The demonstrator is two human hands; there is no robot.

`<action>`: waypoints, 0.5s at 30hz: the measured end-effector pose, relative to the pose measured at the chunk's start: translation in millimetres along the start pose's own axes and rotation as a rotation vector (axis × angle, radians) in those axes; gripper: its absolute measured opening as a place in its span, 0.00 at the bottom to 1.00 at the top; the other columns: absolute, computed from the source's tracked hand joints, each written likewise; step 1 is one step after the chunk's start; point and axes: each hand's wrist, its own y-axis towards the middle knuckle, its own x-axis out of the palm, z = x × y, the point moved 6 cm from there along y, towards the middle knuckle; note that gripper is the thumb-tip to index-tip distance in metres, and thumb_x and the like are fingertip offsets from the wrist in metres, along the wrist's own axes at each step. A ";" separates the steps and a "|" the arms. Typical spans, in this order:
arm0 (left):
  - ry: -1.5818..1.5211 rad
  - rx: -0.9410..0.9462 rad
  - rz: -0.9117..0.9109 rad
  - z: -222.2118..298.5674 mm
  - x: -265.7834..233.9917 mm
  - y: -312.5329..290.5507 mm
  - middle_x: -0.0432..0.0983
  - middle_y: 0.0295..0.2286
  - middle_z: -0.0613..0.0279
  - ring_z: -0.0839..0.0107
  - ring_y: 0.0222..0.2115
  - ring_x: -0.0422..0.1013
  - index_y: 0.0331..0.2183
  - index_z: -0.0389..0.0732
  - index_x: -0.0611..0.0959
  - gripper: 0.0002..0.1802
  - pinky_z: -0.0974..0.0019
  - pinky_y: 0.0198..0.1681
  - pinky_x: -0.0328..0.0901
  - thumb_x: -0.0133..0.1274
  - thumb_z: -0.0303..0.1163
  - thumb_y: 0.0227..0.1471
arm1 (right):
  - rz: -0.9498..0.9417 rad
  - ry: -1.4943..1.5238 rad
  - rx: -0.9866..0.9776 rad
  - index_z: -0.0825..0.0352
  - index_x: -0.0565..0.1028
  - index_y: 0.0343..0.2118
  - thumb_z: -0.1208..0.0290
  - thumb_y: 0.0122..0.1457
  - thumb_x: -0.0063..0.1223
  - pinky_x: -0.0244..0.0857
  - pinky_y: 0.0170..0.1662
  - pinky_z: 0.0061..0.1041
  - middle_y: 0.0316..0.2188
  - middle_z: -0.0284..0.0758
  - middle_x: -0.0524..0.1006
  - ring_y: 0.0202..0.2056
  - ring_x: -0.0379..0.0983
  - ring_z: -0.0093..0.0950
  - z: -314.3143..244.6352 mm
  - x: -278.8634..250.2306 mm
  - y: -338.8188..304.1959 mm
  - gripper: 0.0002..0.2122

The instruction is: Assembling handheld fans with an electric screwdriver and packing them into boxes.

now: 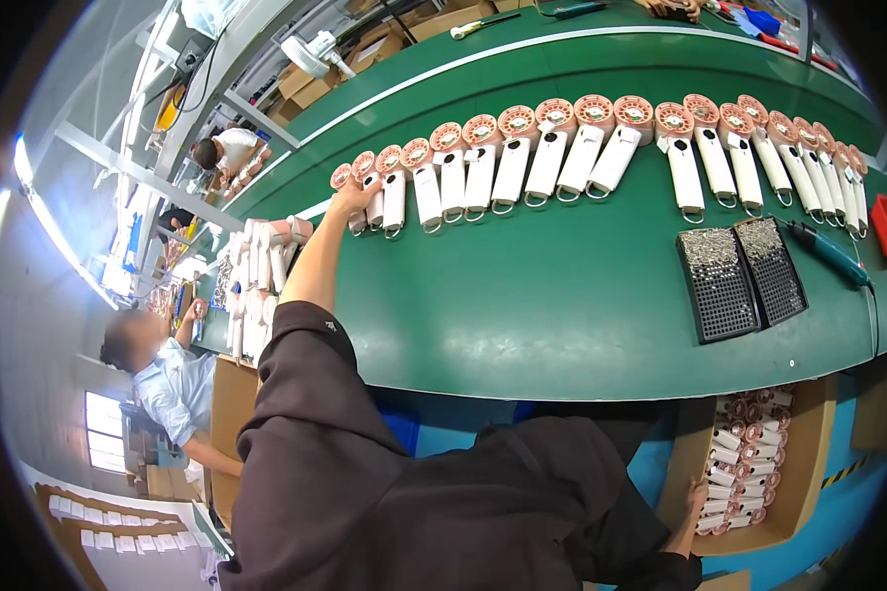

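Observation:
Along the green workbench (483, 325) stretches a long row of handheld fans (511, 169) with white handles, round pink heads and wire loops at the lower ends. My left arm reaches out to the row's left end. There my left hand (350, 200) closes round the handle of a fan (375, 205), partly covering it and its neighbour. Low on the right, my right hand (695, 500) is at the near side of an open cardboard box (811, 473) packed with more such fans (744, 458). Its fingers are mostly hidden.
Two black trays (721, 295) of small metal screws lie on the bench's right, beside a teal electric screwdriver (828, 251) and a red bin (886, 225). At left, a co-worker in light blue (175, 389) sits by piled fans (256, 266). Another person's hands (672, 8) show at the far edge.

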 end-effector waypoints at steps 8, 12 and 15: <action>0.066 -0.122 -0.314 32.7 -24.7 -54.3 0.74 0.38 0.48 0.56 0.38 0.72 0.49 0.39 0.69 0.42 0.54 0.38 0.69 0.56 0.58 0.37 | -0.070 0.082 -0.001 0.73 0.70 0.40 0.65 0.54 0.51 0.65 0.35 0.38 0.28 0.51 0.75 0.32 0.72 0.48 -1.1 1.5 -8.1 0.16; 0.006 -0.149 -0.322 -5.2 -22.9 -63.1 0.74 0.37 0.53 0.59 0.37 0.72 0.39 0.37 0.77 0.36 0.50 0.32 0.70 0.57 0.59 0.37 | -0.015 0.042 -0.040 0.72 0.70 0.40 0.64 0.55 0.51 0.65 0.34 0.37 0.27 0.50 0.75 0.29 0.72 0.45 11.6 14.0 -1.0 0.16; 0.070 -0.192 -0.342 5.7 -39.4 -98.1 0.75 0.35 0.54 0.59 0.36 0.72 0.38 0.37 0.78 0.38 0.51 0.32 0.70 0.56 0.62 0.36 | -0.006 0.106 -0.025 0.75 0.72 0.31 0.62 0.53 0.52 0.63 0.33 0.38 0.24 0.50 0.74 0.28 0.71 0.45 -0.2 11.9 -0.1 0.17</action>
